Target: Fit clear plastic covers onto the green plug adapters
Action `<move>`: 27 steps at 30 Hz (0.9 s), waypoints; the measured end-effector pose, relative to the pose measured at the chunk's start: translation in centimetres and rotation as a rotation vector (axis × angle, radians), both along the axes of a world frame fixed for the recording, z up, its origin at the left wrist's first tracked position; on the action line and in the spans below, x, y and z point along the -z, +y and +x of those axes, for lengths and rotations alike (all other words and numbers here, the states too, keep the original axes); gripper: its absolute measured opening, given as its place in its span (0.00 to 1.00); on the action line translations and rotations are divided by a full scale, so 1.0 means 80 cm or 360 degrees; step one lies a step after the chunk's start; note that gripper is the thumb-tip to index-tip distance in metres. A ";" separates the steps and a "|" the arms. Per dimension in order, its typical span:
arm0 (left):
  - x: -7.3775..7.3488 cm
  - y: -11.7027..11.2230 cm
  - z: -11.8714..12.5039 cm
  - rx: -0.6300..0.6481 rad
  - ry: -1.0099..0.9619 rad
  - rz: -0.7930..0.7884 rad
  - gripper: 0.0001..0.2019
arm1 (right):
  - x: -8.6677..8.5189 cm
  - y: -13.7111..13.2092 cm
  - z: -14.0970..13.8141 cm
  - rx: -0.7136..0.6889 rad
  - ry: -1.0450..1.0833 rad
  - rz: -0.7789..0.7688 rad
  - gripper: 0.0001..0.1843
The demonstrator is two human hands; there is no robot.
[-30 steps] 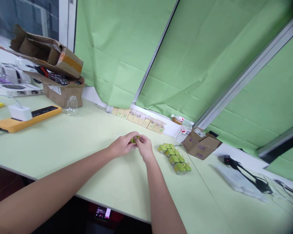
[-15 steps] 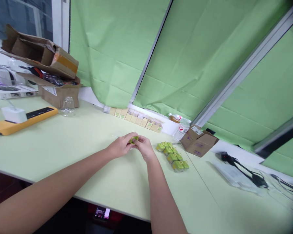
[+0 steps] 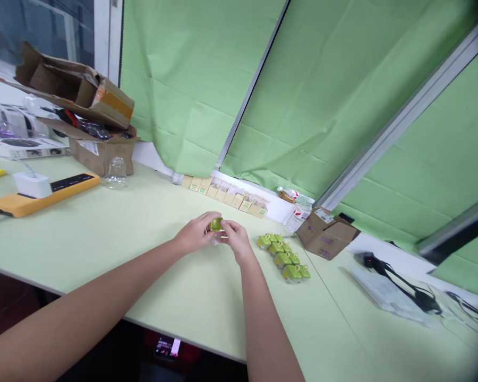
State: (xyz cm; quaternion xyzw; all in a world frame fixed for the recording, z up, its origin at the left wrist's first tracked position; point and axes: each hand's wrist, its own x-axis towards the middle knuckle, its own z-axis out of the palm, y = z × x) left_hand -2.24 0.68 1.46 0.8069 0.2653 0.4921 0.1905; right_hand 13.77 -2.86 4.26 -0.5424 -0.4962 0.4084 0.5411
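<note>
Above the middle of the table, my left hand [image 3: 196, 232] is closed around a small green lid [image 3: 216, 224], which is tipped so its hollow side shows. My right hand [image 3: 236, 240] pinches the lid's right edge with thumb and fingers. Something clear or whitish shows just beneath the fingers, too small to make out. To the right of my hands stand several small clear containers with green lids [image 3: 285, 259] and pale yellow loops on top, grouped in short rows.
Along the back wall runs a row of small tan boxes [image 3: 227, 196]. Plastic bottles [image 3: 298, 216] and a cardboard box [image 3: 325, 232] stand at the back right. A clear cup [image 3: 116, 174] and an orange power strip [image 3: 74, 189] are at left. Black cables [image 3: 402, 284] lie far right.
The green lid is turned up and shows more of its inside. My right fingers have shifted to its right edge. The whole view has moved slightly.
</note>
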 end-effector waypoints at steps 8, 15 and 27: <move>0.003 0.023 -0.021 -0.0280 -0.0078 0.0010 0.19 | 0.025 -0.005 0.015 -0.0145 -0.1115 0.0158 0.19; 0.007 0.029 -0.020 -0.0456 -0.0009 0.0173 0.19 | 0.023 -0.005 0.006 0.0008 -0.1312 0.0317 0.17; 0.014 0.031 -0.019 -0.0296 0.0069 0.0188 0.21 | 0.011 -0.006 -0.008 0.0354 -0.1035 0.0468 0.16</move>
